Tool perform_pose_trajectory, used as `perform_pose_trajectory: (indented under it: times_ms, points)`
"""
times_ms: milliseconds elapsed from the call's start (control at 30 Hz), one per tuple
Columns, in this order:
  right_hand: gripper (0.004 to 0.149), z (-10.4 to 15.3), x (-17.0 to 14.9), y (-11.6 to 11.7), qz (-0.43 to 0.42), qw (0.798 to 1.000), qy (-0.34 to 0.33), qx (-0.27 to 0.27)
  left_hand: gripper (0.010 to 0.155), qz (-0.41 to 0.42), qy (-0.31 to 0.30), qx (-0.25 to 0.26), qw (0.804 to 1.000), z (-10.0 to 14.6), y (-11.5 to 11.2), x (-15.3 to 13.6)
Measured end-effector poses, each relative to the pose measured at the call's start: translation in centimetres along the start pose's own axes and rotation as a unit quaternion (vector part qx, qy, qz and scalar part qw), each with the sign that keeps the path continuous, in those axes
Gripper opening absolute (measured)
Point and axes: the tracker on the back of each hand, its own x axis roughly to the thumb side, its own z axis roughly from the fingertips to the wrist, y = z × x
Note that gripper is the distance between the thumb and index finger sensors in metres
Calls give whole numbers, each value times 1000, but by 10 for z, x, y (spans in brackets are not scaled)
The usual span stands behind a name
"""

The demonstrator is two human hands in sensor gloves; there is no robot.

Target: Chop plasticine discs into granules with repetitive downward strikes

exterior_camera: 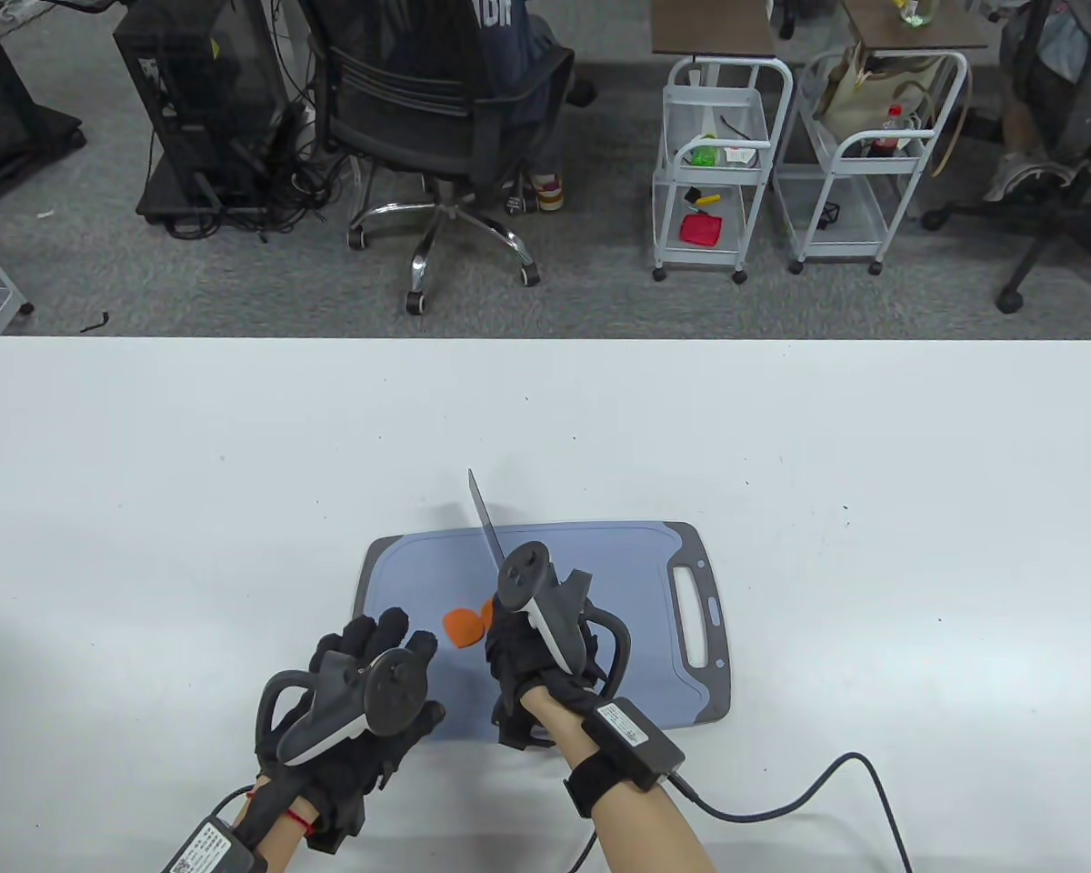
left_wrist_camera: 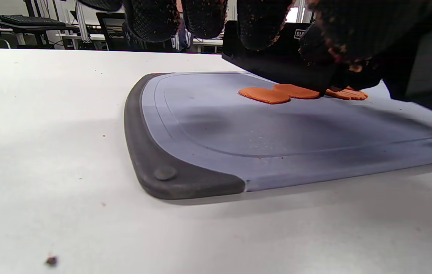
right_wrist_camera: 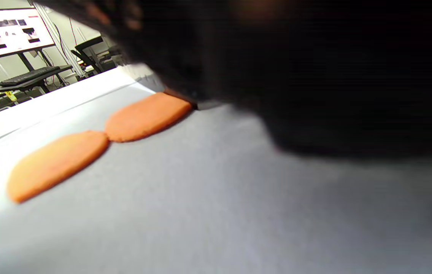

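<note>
Orange plasticine discs [left_wrist_camera: 264,95] lie flat on the grey cutting board [exterior_camera: 618,555], near its middle, and much of them is hidden. In the table view only one disc and a sliver of a second show beside the right hand [exterior_camera: 532,650]; the rest sits under that hand and its tracker. The left wrist view shows three discs in a row, edges touching or overlapping, the third [left_wrist_camera: 347,94] partly behind a dark glove. The right wrist view is mostly filled by a blurred black mass (glove or knife, it cannot be told), with two discs [right_wrist_camera: 98,144] clear of it, touching at their edges.

The right hand is closed around the handle of a knife [exterior_camera: 485,518]; the handle itself is hidden, and only the thin blade shows, rising tilted up and away over the board's far edge. The left hand [exterior_camera: 364,691] rests at the board's near left corner, fingers spread and flat, holding nothing; its fingertips [left_wrist_camera: 155,21] hang in at the top of its own wrist view, speckled with orange crumbs.

The board lies on a white bench [exterior_camera: 873,455], its slotted handle [exterior_camera: 691,605] to the right. One cable [exterior_camera: 809,791] trails from the right wrist across the bench. A small dark speck [left_wrist_camera: 51,260] lies on the bench near the left hand. Beyond the bench stand one office chair [exterior_camera: 445,127] and two white trolleys [exterior_camera: 723,164], with a computer tower [exterior_camera: 195,91] on the floor.
</note>
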Motion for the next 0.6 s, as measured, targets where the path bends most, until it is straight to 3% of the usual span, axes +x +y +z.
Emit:
perform_pose_trajectory:
  times_ms: [167,267,400,600]
  points:
    - [52,11,4,-18,-1,1000,-10,5,78,-2,-1,-7,1000,-2,-1,1]
    - [52,12,2,-8,27,999,2,27,78,-1,-2,-7,1000,-2,-1,1]
    - [52,14,2,2,8,999,-9,-32,78,-1,0,-8,1000,0,-2,1]
    - [52,9,5,-14,-7,1000,10,25,78,8,5,-7,1000,1,-1,-3]
